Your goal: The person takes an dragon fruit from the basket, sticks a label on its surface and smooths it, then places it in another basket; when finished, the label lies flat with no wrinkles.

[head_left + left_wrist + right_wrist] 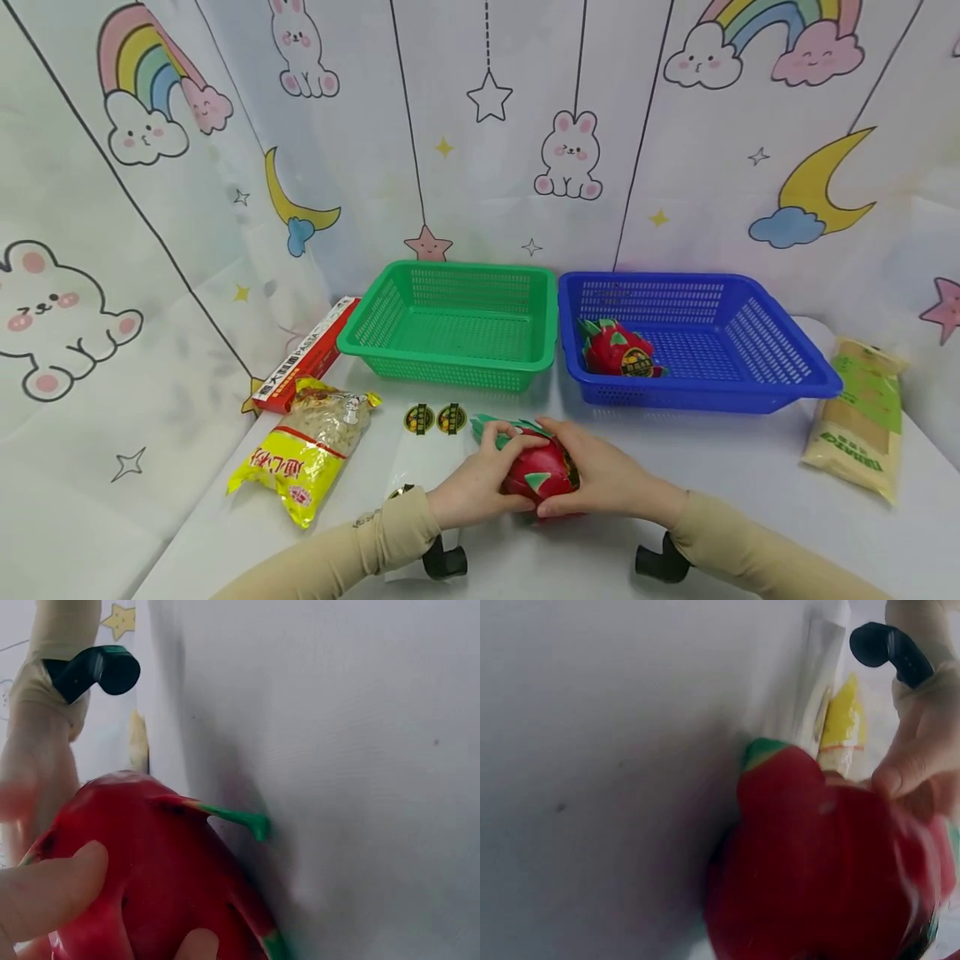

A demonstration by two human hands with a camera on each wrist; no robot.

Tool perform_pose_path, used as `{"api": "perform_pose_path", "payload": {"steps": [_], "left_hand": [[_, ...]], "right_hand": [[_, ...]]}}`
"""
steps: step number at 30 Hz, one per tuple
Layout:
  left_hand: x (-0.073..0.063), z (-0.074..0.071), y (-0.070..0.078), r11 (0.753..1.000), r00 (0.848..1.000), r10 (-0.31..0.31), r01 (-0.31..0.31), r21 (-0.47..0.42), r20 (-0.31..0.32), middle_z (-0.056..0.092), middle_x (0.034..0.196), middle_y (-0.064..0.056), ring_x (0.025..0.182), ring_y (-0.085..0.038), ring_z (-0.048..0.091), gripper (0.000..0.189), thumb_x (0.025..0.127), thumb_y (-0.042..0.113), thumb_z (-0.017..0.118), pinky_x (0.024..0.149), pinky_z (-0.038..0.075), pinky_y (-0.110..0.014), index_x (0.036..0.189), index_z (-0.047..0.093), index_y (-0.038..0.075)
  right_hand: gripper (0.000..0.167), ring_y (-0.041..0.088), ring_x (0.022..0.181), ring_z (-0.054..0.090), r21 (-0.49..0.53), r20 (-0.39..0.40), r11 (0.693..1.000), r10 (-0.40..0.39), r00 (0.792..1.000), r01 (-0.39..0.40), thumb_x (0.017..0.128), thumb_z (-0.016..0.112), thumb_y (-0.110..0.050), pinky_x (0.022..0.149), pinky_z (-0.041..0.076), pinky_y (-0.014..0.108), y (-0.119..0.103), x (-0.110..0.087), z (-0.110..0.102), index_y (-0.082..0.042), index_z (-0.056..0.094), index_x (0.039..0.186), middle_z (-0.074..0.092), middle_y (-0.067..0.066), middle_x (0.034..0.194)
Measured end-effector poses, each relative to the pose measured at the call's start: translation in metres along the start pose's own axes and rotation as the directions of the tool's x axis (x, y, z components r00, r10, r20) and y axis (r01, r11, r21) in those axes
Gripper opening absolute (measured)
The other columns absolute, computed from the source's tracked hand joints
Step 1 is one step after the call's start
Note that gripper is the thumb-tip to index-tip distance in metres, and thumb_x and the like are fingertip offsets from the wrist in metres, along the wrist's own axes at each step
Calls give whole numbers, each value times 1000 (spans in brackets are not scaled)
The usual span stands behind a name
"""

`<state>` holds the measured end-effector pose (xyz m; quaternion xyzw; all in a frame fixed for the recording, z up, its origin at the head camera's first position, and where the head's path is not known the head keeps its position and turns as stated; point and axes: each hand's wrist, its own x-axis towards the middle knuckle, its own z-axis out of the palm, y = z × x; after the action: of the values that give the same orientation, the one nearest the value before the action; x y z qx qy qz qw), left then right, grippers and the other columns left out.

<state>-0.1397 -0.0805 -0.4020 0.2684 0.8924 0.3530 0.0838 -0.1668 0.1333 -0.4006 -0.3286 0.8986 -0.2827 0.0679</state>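
Observation:
A red dragon fruit [542,468] with green scale tips is between both hands on the white table. My left hand [480,485] grips its left side, thumb low and fingers over the top. From the right, my right hand [603,477] holds it with thumb and fingers curled round it. A dark patch, perhaps a sticker, shows partly beside the right hand. The left wrist view has the dragon fruit [165,870] close up under fingers. Left of the hands lies a white sheet [423,454] bearing round black-and-gold stickers [452,419], partly hidden by the left arm.
Behind stand a green basket [450,375] and a blue basket [675,396]; the blue one contains another dragon fruit [611,346] with a round sticker. A yellow food bag [311,446] and red box [307,354] lie left, a beige-green packet [858,417] right.

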Motion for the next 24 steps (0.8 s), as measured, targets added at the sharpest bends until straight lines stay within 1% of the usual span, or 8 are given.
{"api": "perform_pose_path", "payload": {"steps": [2,4,8,11,16,20,22,24], "left_hand": [[-1,0,0,1000,1000,11,-11,1,1,24,130,-9,83,-17,58,64,79,23,73,77,48,-22,133,39,31],[-2,1,-1,1000,1000,19,-19,0,0,24,131,-10,82,-16,58,64,79,22,73,77,47,-21,133,39,31],[-2,1,-2,999,1000,30,-30,-10,1,24,132,-10,82,-14,57,65,79,21,73,76,47,-20,134,39,31],[-1,0,-3,999,1000,30,-30,-19,2,24,132,-10,84,-14,58,65,79,19,73,76,47,-19,134,39,31],[-1,-2,-3,998,1000,18,-17,-62,12,26,129,-7,86,-13,57,65,79,16,73,75,48,-17,133,40,30],[-3,-8,-5,996,999,-18,21,-82,31,31,124,-5,72,-3,53,69,78,15,74,66,46,-15,136,37,24],[-5,-11,-9,998,999,-35,36,-57,27,35,123,-6,66,-2,49,70,77,16,74,62,45,-15,136,37,20],[-5,-12,-14,999,999,-45,46,-23,16,39,121,-6,67,-5,49,69,77,16,75,62,44,-16,135,38,15]], "right_hand": [[105,18,97,59,-67,3,998,-2,1000,2,63,70,-67,73,52,34,-4,3,3,-8,31,142,51,8,127],[108,17,92,59,-104,5,994,11,1000,-11,61,71,-67,71,52,35,-7,5,6,-7,31,141,51,9,125],[110,18,89,59,-89,32,993,75,997,-72,58,75,-64,69,53,37,-11,9,6,-4,31,140,52,13,122],[104,16,88,59,-65,48,993,104,993,-101,58,78,-60,66,53,33,-11,11,6,-5,35,136,53,12,117],[91,12,85,57,-53,25,995,88,996,-86,57,80,-52,64,52,27,-11,13,7,-7,42,126,56,6,107],[90,13,87,58,-58,-2,996,66,998,-66,55,82,-49,67,52,28,-10,12,9,-5,43,124,57,4,106],[90,14,88,58,-66,-15,996,62,998,-63,55,82,-49,67,52,29,-9,10,9,-5,44,124,57,4,107],[91,14,88,58,-84,-30,995,55,998,-57,55,82,-50,67,52,29,-9,8,8,-6,44,124,58,3,107]]}}
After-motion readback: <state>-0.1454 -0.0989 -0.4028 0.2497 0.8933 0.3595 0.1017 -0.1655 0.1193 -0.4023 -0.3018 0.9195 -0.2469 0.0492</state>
